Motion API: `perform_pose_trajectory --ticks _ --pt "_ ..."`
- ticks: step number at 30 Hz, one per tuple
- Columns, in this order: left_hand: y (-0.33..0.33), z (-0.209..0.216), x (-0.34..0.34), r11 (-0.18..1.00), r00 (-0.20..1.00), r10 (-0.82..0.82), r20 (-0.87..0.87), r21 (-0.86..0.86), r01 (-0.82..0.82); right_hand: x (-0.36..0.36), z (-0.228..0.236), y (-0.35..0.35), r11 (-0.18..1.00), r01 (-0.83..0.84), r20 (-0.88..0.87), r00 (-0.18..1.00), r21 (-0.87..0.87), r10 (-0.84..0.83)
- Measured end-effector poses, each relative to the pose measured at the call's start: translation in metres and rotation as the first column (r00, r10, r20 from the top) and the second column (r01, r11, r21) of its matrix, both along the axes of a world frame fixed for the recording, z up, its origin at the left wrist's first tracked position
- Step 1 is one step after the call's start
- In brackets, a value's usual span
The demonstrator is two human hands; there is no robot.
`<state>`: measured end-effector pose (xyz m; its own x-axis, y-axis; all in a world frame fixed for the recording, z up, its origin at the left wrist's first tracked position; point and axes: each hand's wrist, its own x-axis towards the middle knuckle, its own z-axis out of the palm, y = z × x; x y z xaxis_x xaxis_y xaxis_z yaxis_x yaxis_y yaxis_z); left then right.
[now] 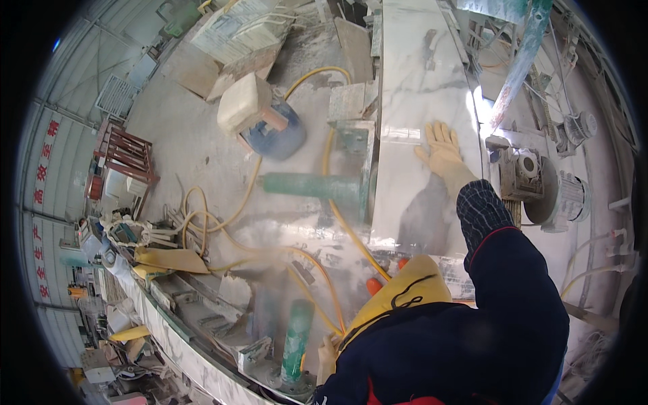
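Note:
My right hand (442, 150), in a pale yellow work glove, lies flat with fingers spread on a long white marble slab (418, 81) that runs away from me. Just to its right sits a dusty cutting machine with a motor and a round disc guard (540, 185). My left hand (328, 358), also gloved, hangs low beside my yellow apron (405, 283). It is close to the end of a yellow hose (351, 229) and a green post (297, 337). My sleeve and apron hide most of this hand, so its grip is unclear.
A green cylinder (310, 185) props the slab's left side. On the dusty floor stand a blue drum with a pale block on it (266, 121), a red metal rack (128, 152) and loops of hose. A blue-green beam (520, 61) slants above the machine. Stone slabs line the lower left.

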<state>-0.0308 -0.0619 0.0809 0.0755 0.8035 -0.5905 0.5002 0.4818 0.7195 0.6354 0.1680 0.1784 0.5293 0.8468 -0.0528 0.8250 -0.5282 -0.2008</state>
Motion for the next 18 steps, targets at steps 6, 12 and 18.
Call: perform_pose_trajectory --ticks 6,12,18 --pt "0.004 0.027 0.008 0.983 0.984 -0.169 -0.06 0.06 0.172 0.003 0.002 0.006 0.999 0.009 0.012 1.0 -0.054 -0.008" --pt "0.012 0.038 0.02 0.996 0.999 0.034 0.038 -0.089 -0.03 0.007 0.002 0.008 0.999 0.013 0.009 1.0 -0.041 -0.012" --pt "0.014 0.032 0.013 0.963 0.959 0.207 0.195 -0.214 -0.164 0.01 0.0 0.011 0.999 0.011 0.007 1.0 -0.045 -0.011"
